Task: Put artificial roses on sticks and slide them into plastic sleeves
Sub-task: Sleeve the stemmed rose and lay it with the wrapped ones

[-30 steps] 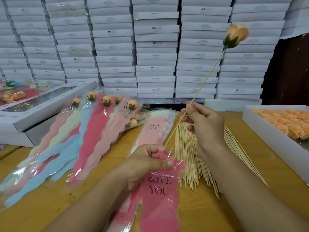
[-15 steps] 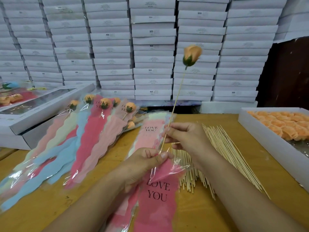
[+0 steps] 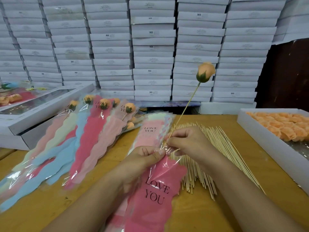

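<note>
At the worktop's right edge the white cardboard box [image 3: 260, 139] holds orange fabric rose heads [image 3: 282, 126], while your right hand [image 3: 189, 143] pinches the thin wooden stick [image 3: 187, 106] topped by an orange rosebud [image 3: 205, 72] and your left hand [image 3: 143, 158] grips the glossy pink wavy-edged plastic sleeve [image 3: 157, 190] at its mouth.

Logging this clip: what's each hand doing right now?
Left hand: closed, pinching the pink sleeve mouth.
Right hand: closed on the stick bearing the rose.
</note>
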